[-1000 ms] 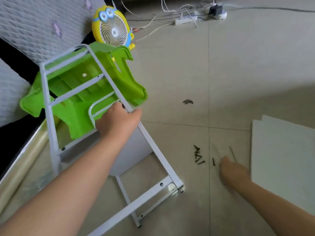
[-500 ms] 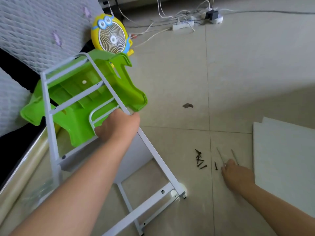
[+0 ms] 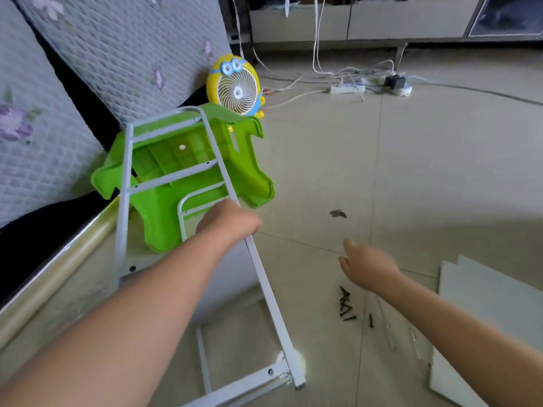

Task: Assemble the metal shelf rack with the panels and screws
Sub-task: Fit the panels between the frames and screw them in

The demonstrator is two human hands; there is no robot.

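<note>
One white tubular metal rack frame (image 3: 266,289) leans, long axis floor-to-stool, against a green plastic stool (image 3: 158,212); left hand (image 3: 229,223) grasps its right rail. Two white flat panels (image 3: 484,312) lie far right. Right hand (image 3: 367,265), grasp indeterminate, hovers just beyond roughly seven black screws (image 3: 346,306), nearer them.

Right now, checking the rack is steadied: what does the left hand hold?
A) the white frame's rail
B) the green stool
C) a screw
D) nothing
A: the left hand is curled round the white frame's rail; the screws lie apart on the floor.
</note>
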